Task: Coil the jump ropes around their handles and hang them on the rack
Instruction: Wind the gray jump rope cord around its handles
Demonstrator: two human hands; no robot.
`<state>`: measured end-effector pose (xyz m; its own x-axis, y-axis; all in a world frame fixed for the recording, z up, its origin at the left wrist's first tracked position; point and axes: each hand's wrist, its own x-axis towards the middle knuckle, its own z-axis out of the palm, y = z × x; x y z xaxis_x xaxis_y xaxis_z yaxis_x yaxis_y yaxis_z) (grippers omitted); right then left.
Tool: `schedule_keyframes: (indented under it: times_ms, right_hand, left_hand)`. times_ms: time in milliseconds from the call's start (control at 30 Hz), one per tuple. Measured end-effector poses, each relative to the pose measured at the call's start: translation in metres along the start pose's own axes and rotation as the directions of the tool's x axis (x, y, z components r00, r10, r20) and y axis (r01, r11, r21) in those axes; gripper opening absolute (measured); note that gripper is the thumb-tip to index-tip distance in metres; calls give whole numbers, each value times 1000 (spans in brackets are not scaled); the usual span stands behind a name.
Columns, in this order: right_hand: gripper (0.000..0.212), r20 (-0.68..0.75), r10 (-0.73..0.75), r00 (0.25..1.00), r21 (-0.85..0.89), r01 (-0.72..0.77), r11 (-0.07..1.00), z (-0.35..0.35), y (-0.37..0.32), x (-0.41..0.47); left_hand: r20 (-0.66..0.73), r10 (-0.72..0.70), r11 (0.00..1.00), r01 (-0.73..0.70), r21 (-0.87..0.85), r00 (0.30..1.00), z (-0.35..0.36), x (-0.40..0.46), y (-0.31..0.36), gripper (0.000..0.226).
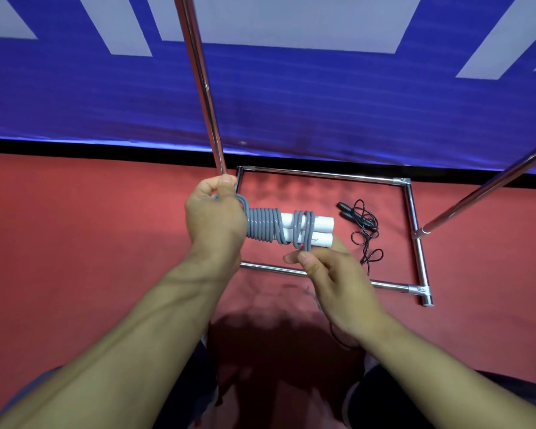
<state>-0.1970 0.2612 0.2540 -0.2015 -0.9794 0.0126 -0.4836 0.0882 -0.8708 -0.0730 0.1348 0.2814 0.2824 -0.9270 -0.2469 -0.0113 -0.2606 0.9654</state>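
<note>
My right hand (328,274) is nearest me, its fingertips pinching the grey cord (262,226) just under the free ends of the 2 white handles (310,230). I judge this is the last stretch of winding: a tight band of turns sits against my left hand, a looser group of about 3 turns lies farther along, and bare white shows between them. To finish well I should keep the cord taut as I bring it round, lay each turn beside the last instead of across it, and tuck the tail under a turn so it cannot spring loose.

My left hand (214,218) is curled round the other end of the bundle, holding both handles side by side; I should not let them twist apart.

Beyond, a thin black rope (364,233) lies loose on the red floor (90,227), inside the rack's base frame (415,218), not yet coiled. The rack's upright pole (201,88) rises just past my left hand.
</note>
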Motion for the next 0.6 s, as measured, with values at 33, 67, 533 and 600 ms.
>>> schedule_keyframes:
  times_ms: [33, 67, 533, 600]
  right_hand:
    - [29, -19, -65, 998, -100, 63, 993, -1, 2, 2]
    - [28, -35, -118, 992, -154, 112, 982, -2, 5, 4]
    - [103, 18, 251, 968, 535, -221, 815, 4, -6, 9]
    - [99, 45, 242, 969, 520, -230, 823, 3, -6, 6]
  left_hand:
    - [11, -4, 1000, 4, 7, 1000, 0, -1, -1, 23]
    - [22, -10, 1000, 9, 13, 1000, 0, -2, -2, 23]
    - [63, -173, 982, 177, -66, 983, 6, -24, -11, 23]
    - [68, -160, 985, 164, -51, 985, 5, -26, -12, 23]
